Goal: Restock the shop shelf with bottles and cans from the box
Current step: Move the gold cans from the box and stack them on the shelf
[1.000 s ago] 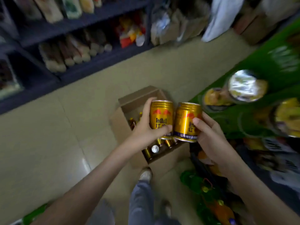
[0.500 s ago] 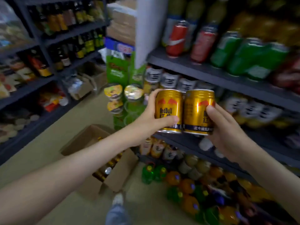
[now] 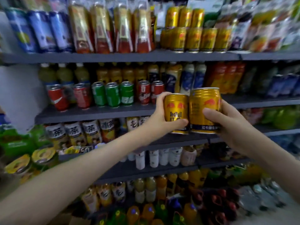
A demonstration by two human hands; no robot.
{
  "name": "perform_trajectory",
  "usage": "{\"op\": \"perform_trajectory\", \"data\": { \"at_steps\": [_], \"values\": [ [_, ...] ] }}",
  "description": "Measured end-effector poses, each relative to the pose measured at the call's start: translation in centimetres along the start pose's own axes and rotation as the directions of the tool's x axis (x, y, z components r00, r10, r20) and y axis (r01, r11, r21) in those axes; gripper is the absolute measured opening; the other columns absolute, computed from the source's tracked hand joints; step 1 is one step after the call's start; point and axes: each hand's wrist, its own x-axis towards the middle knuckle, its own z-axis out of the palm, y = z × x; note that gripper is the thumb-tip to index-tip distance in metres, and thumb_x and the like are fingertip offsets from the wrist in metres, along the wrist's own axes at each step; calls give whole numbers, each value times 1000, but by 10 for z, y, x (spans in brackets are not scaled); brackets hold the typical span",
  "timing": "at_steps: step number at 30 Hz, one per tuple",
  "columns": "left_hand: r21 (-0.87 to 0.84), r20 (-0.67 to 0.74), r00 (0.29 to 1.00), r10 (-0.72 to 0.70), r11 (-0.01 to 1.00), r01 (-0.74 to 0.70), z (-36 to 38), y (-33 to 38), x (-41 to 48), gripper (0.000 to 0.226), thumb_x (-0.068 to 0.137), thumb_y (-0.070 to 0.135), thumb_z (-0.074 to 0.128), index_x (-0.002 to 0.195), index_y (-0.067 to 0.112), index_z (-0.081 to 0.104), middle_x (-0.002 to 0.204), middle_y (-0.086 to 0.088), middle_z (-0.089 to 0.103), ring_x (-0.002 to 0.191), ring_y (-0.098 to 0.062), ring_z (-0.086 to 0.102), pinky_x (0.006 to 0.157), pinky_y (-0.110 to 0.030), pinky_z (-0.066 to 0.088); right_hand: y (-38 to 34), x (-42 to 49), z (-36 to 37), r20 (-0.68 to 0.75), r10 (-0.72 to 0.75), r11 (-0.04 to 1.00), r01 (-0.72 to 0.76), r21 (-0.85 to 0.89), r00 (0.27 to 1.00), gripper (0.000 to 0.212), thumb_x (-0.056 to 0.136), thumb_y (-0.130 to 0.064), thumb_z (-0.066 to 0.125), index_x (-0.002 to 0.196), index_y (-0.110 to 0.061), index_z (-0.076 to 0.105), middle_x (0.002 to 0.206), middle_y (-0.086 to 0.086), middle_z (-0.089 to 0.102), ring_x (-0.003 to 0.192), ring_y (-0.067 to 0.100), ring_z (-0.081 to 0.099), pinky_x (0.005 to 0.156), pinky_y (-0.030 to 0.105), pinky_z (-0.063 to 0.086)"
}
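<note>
Closest to us, our left grip (image 3: 159,117) wraps the left can (image 3: 176,111), thumb across its front low down and fingers curled round its far side. Our right grip (image 3: 227,125) clasps the right can (image 3: 203,108), thumb laid over the label, its fingers hidden behind the tin. Both cans stand upright, long axis vertical, and touch side by side between the grips, the right can a little higher. They are short gold tins with ribbed shoulders, a red bull mark and a dark band near the base. Being smooth metal, we judge them firm under the squeeze.

Just behind the grips runs the middle shelf (image 3: 97,112), with red cans (image 3: 144,93) and green cans (image 3: 112,95) out to the left of the left grip. Farther off, above and beyond both grips, the matching gold cans (image 3: 194,38) stand on the top shelf (image 3: 113,56), a second tier stacked on them. That row sits almost straight above the pair we hold, so the coming move is, we think, a lift up and forward. The right grip looks slightly nearer to it. The box is out of sight.
</note>
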Motion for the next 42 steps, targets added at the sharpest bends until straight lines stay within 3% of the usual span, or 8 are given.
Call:
{"op": "perform_trajectory", "data": {
  "at_steps": [7, 16, 20, 27, 29, 36, 39, 42],
  "values": [
    [90, -11, 985, 172, 981, -171, 16, 43, 67, 80, 80, 13, 75, 130, 41, 20, 120, 8, 41, 95, -8, 61, 75, -23, 57, -38, 39, -56, -185, -115, 993, 115, -9, 976, 64, 63, -29, 74, 122, -20, 53, 109, 6, 69, 95, 21, 70, 76, 36, 54],
    [241, -134, 928, 347, 920, -309, 31, 99, 171, 80, 76, 23, 78, 130, 40, 21, 130, 3, 37, 111, -13, 53, 90, -31, 52, -87, 92, -160, -265, -222, 973, 229, -5, 938, 66, 68, -30, 74, 129, -22, 50, 112, 2, 67, 95, 18, 69, 61, 30, 57],
    [329, -195, 881, 431, 875, -356, 42, 103, 218, 79, 76, 22, 78, 128, 39, 22, 127, 6, 39, 107, -6, 53, 79, -19, 51, -92, 126, -218, -249, -256, 967, 250, -56, 934, 61, 66, -31, 76, 122, -21, 54, 108, 1, 69, 91, 15, 70, 64, 29, 56],
    [458, -414, 768, 489, 841, -289, 46, 112, 278, 82, 75, 15, 79, 132, 35, 23, 121, 9, 40, 104, -4, 52, 73, -14, 49, -111, 206, -288, -160, -333, 943, 330, -47, 929, 41, 73, -19, 75, 110, -17, 56, 107, 2, 68, 98, 17, 66, 78, 28, 51],
    [504, -460, 740, 491, 830, -238, 41, 119, 286, 82, 75, 14, 79, 131, 36, 22, 115, 16, 41, 100, -1, 52, 73, -14, 46, -123, 240, -295, -131, -354, 935, 351, -44, 926, 46, 75, -17, 76, 116, -14, 54, 108, 3, 67, 98, 18, 66, 78, 28, 51],
    [590, -495, 724, 481, 797, -127, 7, 147, 320, 81, 77, 15, 78, 126, 39, 18, 116, 6, 47, 102, -11, 56, 86, -35, 51, -151, 357, -282, -39, -426, 905, 424, -42, 904, 67, 72, -12, 81, 129, -15, 46, 119, 4, 61, 105, 18, 59, 85, 31, 48],
    [634, -470, 740, 481, 767, -95, -4, 150, 337, 82, 79, 17, 76, 127, 38, 14, 116, 5, 42, 98, -9, 54, 81, -26, 47, -154, 391, -272, -59, -407, 913, 403, -67, 912, 65, 72, -10, 80, 126, -15, 44, 118, 5, 59, 103, 18, 58, 77, 29, 49],
    [653, -436, 752, 494, 749, -114, -17, 152, 350, 79, 80, 16, 75, 124, 39, 14, 108, 11, 44, 90, -3, 54, 70, -16, 44, -151, 421, -264, -115, -353, 935, 344, -92, 929, 68, 66, -12, 85, 121, -11, 44, 116, 8, 60, 105, 27, 60, 90, 48, 52]
  ]
}}
